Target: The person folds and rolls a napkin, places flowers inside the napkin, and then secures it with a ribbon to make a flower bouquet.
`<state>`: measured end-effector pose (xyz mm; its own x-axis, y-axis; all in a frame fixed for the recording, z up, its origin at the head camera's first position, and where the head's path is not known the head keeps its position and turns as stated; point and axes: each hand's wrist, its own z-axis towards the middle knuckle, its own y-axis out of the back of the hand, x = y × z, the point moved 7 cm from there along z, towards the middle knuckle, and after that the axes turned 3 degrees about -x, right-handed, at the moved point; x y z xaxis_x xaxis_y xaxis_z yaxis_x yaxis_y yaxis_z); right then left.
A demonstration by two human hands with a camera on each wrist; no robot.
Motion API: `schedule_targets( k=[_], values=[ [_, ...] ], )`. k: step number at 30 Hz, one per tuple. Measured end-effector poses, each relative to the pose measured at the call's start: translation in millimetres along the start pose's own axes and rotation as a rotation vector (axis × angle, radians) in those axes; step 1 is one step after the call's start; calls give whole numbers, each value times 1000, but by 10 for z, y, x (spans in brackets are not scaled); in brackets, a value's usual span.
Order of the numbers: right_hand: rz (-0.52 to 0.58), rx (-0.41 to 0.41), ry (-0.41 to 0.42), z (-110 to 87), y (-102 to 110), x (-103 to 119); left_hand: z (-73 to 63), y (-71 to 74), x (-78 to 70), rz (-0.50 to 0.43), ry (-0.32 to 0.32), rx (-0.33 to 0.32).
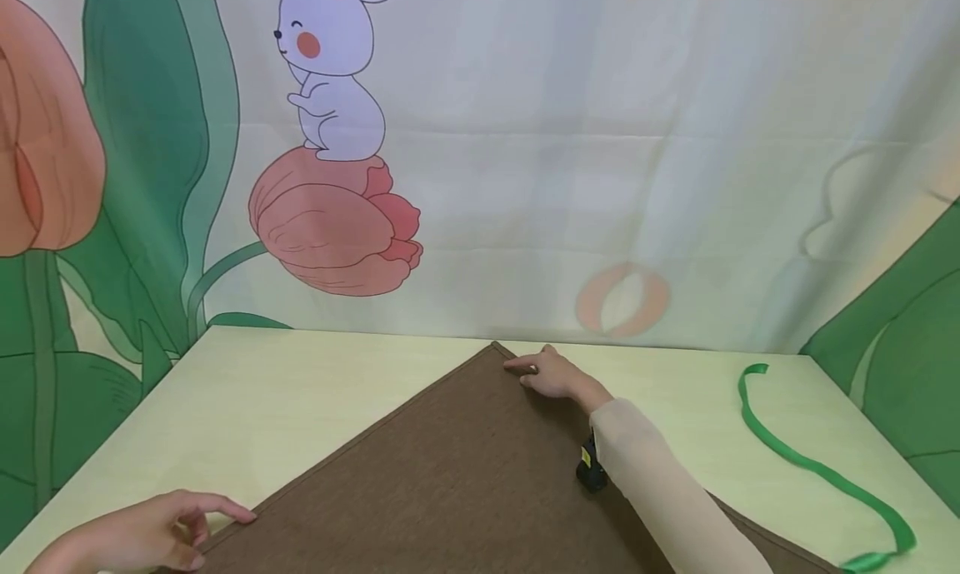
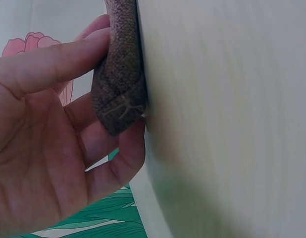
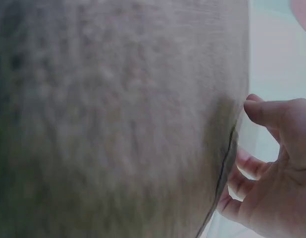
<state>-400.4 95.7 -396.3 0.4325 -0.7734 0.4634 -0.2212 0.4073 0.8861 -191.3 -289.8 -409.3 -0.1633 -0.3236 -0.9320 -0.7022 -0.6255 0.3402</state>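
Observation:
A brown cloth [image 1: 450, 466] with a hemmed edge lies on the table, one corner pointing to the far side. My left hand [image 1: 150, 524] is at its left edge, index finger stretched along the hem. In the left wrist view, the left thumb and curled fingers hold the cloth's thick hemmed corner [image 2: 121, 89]. Near the far corner, my right hand [image 1: 555, 374] touches the cloth with its index finger extended. The right wrist view shows the right thumb [image 3: 264, 111] at the cloth's surface and the other fingers loosely bent by its edge.
A green ribbon [image 1: 810, 466] curves along the right side of the pale table [image 1: 337, 382]. Behind the table's far edge hangs a printed curtain [image 1: 510, 182] with a rabbit and tulips. A small black device [image 1: 591, 470] sits under the right sleeve.

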Motion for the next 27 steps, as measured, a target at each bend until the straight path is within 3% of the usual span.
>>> schedule_targets(
  k=[4,8,13,19,24,27],
  values=[
    [113,24,82,-184,102,-54,23,-4,24,-33,22,11],
    [104,48,116,-548,218,-85,32,4,26,-21,-9,7],
    [126,77,160,-1015,334,-135,-41,49,70,-6,34,-40],
    [232,137,103,-1465,420,-467,-132,81,182,-59,244,-108],
    [324,176,73,-1854,482,-748,-194,129,292,31,435,-181],
    [371,208,98,-2069,519,-841,-227,151,346,98,495,-208]
  ],
)
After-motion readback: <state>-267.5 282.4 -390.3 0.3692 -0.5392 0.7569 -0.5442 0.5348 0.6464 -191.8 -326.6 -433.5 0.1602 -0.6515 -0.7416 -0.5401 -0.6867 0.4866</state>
